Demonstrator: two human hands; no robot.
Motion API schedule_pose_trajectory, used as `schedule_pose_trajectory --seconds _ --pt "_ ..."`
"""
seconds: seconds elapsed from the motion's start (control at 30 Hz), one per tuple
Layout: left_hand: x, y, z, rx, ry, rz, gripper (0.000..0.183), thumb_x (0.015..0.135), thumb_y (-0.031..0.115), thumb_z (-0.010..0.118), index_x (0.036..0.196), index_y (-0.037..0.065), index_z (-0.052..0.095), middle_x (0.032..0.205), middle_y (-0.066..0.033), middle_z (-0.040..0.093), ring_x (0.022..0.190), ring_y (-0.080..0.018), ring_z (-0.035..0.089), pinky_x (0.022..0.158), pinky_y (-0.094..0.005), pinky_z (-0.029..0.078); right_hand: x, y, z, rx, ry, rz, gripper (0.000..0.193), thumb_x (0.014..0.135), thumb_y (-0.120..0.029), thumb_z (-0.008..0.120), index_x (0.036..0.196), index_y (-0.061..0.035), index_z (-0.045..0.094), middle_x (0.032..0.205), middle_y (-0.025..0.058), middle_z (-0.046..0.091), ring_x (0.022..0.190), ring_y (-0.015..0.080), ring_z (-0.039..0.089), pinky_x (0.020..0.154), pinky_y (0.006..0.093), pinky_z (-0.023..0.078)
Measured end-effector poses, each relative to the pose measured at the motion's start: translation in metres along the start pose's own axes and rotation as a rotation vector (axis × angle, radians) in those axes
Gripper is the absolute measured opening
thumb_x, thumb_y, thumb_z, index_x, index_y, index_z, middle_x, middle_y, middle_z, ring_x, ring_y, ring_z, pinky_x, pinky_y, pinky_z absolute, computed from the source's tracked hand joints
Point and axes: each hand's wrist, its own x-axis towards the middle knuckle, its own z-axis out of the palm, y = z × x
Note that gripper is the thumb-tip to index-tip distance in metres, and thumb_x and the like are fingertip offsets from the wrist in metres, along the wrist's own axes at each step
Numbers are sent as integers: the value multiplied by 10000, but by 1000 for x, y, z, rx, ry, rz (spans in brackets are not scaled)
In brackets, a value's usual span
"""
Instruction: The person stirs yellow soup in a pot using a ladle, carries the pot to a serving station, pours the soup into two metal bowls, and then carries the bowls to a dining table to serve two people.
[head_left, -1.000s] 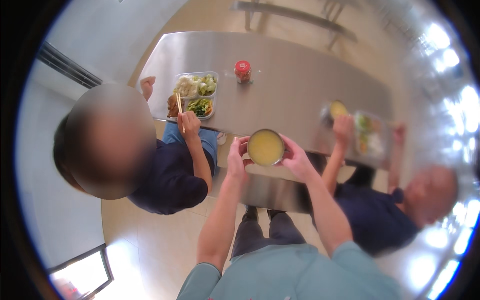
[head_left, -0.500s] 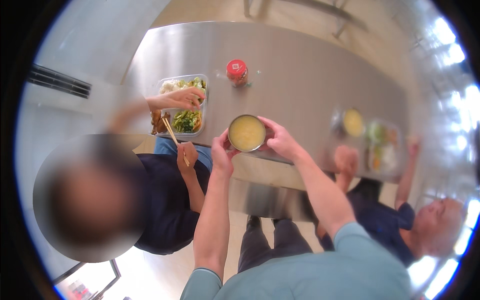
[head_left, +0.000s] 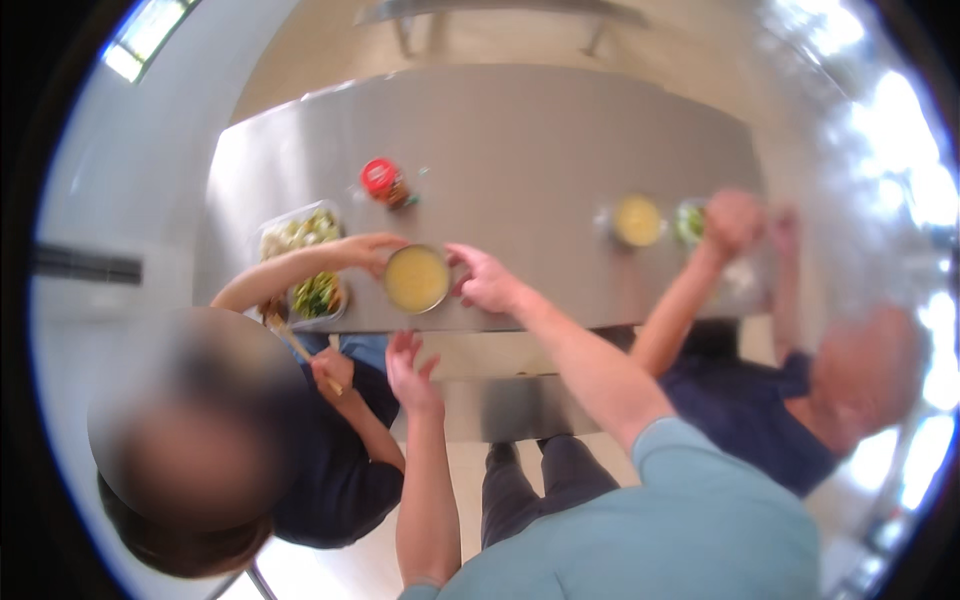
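Observation:
A round metal bowl of yellow soup [head_left: 417,279] is over the near left part of the table. My right hand [head_left: 488,282] grips its right side, with fingers and thumb at the rim. A co-worker's hand [head_left: 372,251] reaches from the left and touches the bowl's left side. My left hand [head_left: 412,375] is apart from the bowl, just below it, with fingers spread and nothing in them. The co-worker's other hand [head_left: 332,370] holds wooden chopsticks [head_left: 292,338]. Beside the bowl, a clear tray of rice and vegetables [head_left: 318,297] lies partly under the co-worker's forearm.
A red-lidded jar [head_left: 384,182] stands on the grey table [head_left: 520,150], beyond the bowl. To the right are another bowl of yellow soup [head_left: 637,220] and a blurred food tray [head_left: 690,222], with a second person's fist [head_left: 735,222] near them. A bench [head_left: 500,8] stands beyond the table.
The bowl has moved forward and left over the table. My left hand has let go of it and drawn back. The co-worker's hand has come from the tray to the bowl.

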Motion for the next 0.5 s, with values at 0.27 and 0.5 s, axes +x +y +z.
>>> schedule_pose_trajectory --seconds 0.27,0.5 --pt "-132 -49 -109 459 -664 -516 258 863 70 476 1068 -16 608 996 -131 665 816 -219 667 649 -289 512 -139 60 51 -279 543 -30 250 792 54 486 994 -34 603 719 75 630 549 165 614 498 319 477" --pt "-177 -22 -95 621 -1070 -424 280 838 17 517 1098 -41 604 998 -144 682 839 -221 677 672 -297 519 -404 145 112 -408 732 305 187 841 -99 582 1004 -78 671 885 138 702 770 291 679 698 398 530"
